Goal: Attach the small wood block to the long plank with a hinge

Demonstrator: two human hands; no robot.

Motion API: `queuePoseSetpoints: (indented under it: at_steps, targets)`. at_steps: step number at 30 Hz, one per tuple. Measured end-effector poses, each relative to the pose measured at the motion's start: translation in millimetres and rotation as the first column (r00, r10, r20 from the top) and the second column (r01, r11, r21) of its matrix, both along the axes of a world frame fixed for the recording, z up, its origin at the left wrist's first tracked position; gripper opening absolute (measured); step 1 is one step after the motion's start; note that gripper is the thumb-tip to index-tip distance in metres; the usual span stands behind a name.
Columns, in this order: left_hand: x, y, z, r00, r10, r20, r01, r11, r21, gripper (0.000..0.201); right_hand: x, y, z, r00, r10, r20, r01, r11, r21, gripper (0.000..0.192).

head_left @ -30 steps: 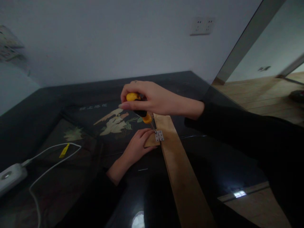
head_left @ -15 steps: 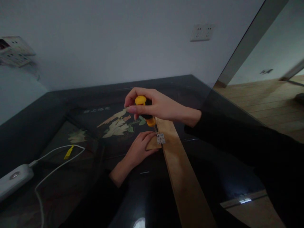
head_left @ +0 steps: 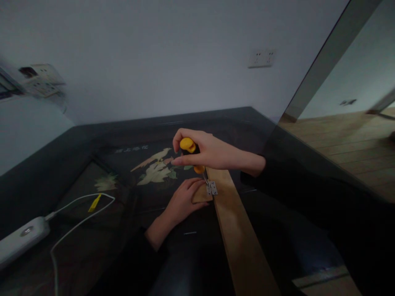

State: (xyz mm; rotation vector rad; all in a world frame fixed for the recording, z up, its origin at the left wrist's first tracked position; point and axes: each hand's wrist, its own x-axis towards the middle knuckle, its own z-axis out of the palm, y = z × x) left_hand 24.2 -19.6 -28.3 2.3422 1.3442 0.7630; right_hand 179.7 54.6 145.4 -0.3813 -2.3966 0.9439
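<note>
Screwdriver [head_left: 190,154] — light, stiff, yellow-black handle pinched in my right hand [head_left: 212,153], tip down at the hinge [head_left: 211,188]; left hand [head_left: 182,200] presses the small block [head_left: 202,194] flat — grip stays high on the handle.

Long black sleeves, both hands bare

One screwdriver [head_left: 191,154] sits in the right hand [head_left: 210,153]. One hinge [head_left: 211,188] lies just under its tip. Two wood pieces show: one small block [head_left: 202,195] under the left hand [head_left: 182,201], one long board [head_left: 240,238] beside it. One power strip [head_left: 20,242] lies far left of the hands. Two hands.
</note>
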Motion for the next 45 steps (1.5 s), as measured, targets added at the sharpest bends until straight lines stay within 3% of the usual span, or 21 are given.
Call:
queuePoseSetpoints:
  at_steps: [3,8,12,19,29,36,42,45]
  targets:
    - [-1.0,-1.2,1.6,1.0,-0.013,-0.001,0.013,1.0,-0.002,0.061,-0.1,-4.1,1.2,0.999,0.018,0.037,-0.018,1.0,-0.004,0.021]
    - [-0.4,-3.6,6.2,0.998,-0.051,-0.024,0.052,0.999,0.017,0.057,9.5,-2.9,10.4,0.979,0.164,0.118,-0.156,0.985,-0.074,0.029]
    - [-0.6,-4.8,6.3,0.999,-0.036,0.027,0.037,0.999,-0.037,0.059,10.1,0.7,8.9,0.982,0.175,0.074,-0.169,0.982,-0.084,0.022]
    - [-3.8,-2.2,8.1,0.995,-0.023,0.1,0.03,0.997,-0.071,0.054,-4.2,-2.8,-7.8,0.994,0.109,0.003,-0.109,0.994,0.011,0.022]
    - [-6.9,-0.5,4.1,0.995,-0.06,0.075,0.064,0.997,-0.052,0.048,0.3,-3.5,12.0,0.94,0.276,0.201,-0.301,0.947,0.11,0.037]
    - [-7.4,0.4,6.4,0.996,-0.064,0.057,0.067,0.997,-0.044,0.05,-11.6,-2.6,-3.4,0.979,0.096,0.18,-0.148,0.94,0.307,0.032]
    - [-7.1,1.0,3.3,0.996,-0.068,0.053,0.07,0.997,-0.031,0.05,-12.1,-5.2,-0.2,0.963,0.207,0.173,-0.245,0.94,0.237,0.027]
    - [-7.3,1.3,1.7,0.997,-0.066,0.044,0.067,0.998,-0.015,0.05,-11.5,-3.7,-1.3,0.969,0.196,0.151,-0.224,0.953,0.202,0.028]
